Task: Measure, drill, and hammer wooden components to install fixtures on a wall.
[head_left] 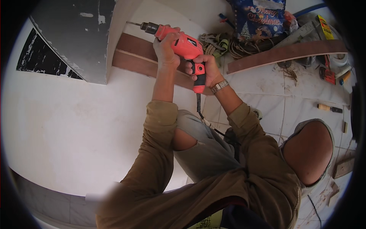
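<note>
A red and black electric drill [187,45] is held up in front of me with both hands. My left hand [166,49] wraps round the front of its body, just behind the dark metal chuck [149,27]. My right hand [207,70], with a watch on its wrist, grips the handle; whether a finger presses the trigger I cannot tell. A thin drill bit [133,24] points left, close to the edge of the grey panel [76,34]; contact is unclear. The black power cord [198,104] hangs from the handle toward my legs.
Brown boards [133,57] lie along the white wall [76,126] behind my forearms. A long brown strip [286,56], coiled rope [244,47], a blue printed bag [259,19] and assorted tools lie at the far right. A wooden-handled tool [329,108] rests on the tiled floor [267,110].
</note>
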`<state>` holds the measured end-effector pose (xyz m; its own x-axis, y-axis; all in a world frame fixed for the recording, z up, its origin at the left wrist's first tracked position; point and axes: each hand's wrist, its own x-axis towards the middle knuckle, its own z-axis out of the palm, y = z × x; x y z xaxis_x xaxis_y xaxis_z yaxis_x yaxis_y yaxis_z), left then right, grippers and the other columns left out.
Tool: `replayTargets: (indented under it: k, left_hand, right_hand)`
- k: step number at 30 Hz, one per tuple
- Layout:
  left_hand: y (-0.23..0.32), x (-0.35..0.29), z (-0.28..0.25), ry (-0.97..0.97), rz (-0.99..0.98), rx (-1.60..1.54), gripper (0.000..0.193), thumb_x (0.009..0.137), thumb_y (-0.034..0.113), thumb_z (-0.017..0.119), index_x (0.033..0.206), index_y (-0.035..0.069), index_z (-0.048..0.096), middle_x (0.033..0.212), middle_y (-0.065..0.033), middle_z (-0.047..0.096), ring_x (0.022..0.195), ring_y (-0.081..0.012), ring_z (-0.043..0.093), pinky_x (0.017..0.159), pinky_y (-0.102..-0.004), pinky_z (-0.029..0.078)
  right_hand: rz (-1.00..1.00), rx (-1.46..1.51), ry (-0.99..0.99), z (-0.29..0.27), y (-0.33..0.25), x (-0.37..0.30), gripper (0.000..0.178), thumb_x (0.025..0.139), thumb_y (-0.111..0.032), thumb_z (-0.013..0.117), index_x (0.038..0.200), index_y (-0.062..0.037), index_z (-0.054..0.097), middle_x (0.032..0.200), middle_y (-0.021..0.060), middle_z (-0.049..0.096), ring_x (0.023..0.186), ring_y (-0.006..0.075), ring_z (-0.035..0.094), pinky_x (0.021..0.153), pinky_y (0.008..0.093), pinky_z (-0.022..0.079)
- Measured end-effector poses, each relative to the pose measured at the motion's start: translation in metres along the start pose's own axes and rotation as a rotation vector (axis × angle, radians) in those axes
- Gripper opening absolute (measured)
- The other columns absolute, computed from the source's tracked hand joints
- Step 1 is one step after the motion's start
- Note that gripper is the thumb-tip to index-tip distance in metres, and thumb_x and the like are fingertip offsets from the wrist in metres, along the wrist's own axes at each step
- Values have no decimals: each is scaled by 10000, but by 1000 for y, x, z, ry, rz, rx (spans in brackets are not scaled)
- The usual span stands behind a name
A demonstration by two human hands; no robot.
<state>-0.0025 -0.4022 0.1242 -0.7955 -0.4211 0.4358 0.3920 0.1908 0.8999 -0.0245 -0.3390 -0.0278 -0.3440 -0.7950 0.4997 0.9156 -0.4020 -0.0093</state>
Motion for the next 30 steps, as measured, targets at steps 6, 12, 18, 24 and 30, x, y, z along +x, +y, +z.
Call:
replayTargets:
  k: [6,12,18,24,30]
  left_hand:
    - [2,-3,4,18,-8,10,505,700,-17,676,1182,-27,524,1026,-181,623,906,-302,657,864,-455,556]
    - [1,0,1,3,5,-11,490,700,-18,673,1167,-35,527,1009,-175,619,897,-291,647,865,-444,558]
    - [0,2,1,-36,14,-18,505,724,-3,673,1202,-38,515,1058,-182,607,969,-305,628,918,-462,544]
    - [-2,0,-5,2,14,19,558,754,11,669,1277,-33,479,1100,-194,603,1050,-339,623,959,-491,535]
    - [-5,1,-7,-38,21,33,573,765,21,670,1295,-35,460,1119,-193,609,1082,-351,631,969,-494,527]
  right_hand:
    - [1,6,4,-2,0,0,261,812,-154,577,1043,-35,599,833,88,650,700,211,616,481,308,487]
    - [-11,-1,2,0,1,1,258,810,-152,578,1038,-32,598,834,92,649,695,216,621,478,312,487]
    - [-19,-30,-26,-4,-3,3,326,825,-167,561,1103,0,596,900,113,678,764,238,672,504,328,522]
    - [-49,-76,3,10,0,0,431,837,-177,541,1206,41,576,1005,167,704,856,279,715,562,368,583]
    - [-8,-66,-8,-12,-2,7,441,837,-188,533,1215,37,574,1015,180,703,851,278,713,543,376,603]
